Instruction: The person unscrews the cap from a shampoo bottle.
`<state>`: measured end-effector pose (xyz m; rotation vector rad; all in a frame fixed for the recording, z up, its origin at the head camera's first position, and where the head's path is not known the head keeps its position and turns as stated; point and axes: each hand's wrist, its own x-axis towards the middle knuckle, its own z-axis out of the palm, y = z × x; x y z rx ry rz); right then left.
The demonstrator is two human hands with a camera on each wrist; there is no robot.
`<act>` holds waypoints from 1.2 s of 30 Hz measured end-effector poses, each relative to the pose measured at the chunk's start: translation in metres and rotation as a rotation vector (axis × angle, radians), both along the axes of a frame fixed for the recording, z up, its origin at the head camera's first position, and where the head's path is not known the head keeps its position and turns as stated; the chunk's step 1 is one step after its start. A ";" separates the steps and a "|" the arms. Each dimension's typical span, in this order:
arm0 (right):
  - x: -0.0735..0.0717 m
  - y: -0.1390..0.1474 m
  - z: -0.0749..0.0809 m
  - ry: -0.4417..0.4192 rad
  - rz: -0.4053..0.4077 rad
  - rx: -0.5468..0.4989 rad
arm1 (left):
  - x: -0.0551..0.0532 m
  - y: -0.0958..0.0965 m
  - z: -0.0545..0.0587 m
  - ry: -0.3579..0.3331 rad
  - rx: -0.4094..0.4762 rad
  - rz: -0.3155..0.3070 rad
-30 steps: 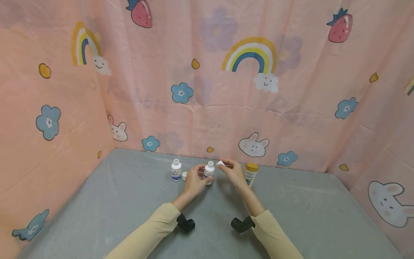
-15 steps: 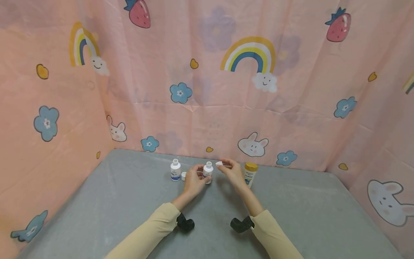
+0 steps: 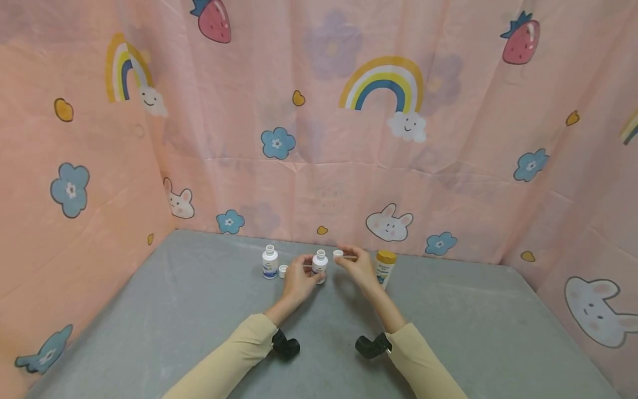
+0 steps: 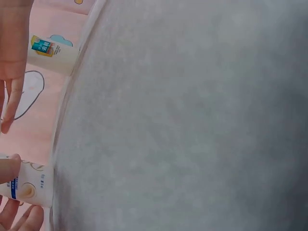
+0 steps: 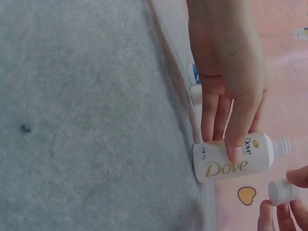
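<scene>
My left hand (image 3: 299,278) grips a small white Dove bottle (image 5: 228,161) round its body. The bottle stands upright on the table, its threaded neck uncapped. Just right of that neck, my right hand (image 3: 361,269) pinches a white cap (image 5: 283,192) between thumb and fingers, apart from the bottle. In the left wrist view the thumb lies across the label of the same bottle (image 4: 36,185). To the left stands a second white bottle (image 3: 269,262), also with a bare neck, and another white cap (image 3: 283,271) lies between it and my left hand.
A cream-coloured bottle with a yellow lid (image 3: 386,256) stands right behind my right wrist. Under everything is the grey tabletop (image 3: 199,332), bordered at the back by a pink printed curtain (image 3: 329,183). Each wrist wears a black camera mount (image 3: 286,343).
In my right fingers the white cap has turned from a tilted position to a level one, still beside the bottle neck. My left hand and its bottle have stayed in place.
</scene>
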<state>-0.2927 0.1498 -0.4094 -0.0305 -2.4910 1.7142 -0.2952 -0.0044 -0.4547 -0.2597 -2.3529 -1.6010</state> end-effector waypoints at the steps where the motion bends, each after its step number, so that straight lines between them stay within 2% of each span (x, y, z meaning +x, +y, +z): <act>1: 0.000 0.000 -0.001 -0.001 -0.004 0.004 | 0.000 0.000 0.000 0.002 -0.003 0.000; 5: -0.002 0.000 -0.004 0.004 -0.018 0.022 | 0.001 -0.001 0.001 0.020 -0.026 -0.002; 14: -0.004 -0.001 -0.005 0.008 -0.021 0.091 | 0.003 -0.007 0.005 0.004 -0.017 0.005; 23: -0.006 -0.001 -0.010 -0.003 0.015 0.194 | 0.007 -0.011 0.009 0.004 -0.027 0.010; 36: -0.011 -0.004 -0.020 -0.035 0.074 0.233 | 0.011 -0.024 0.015 0.063 0.017 0.008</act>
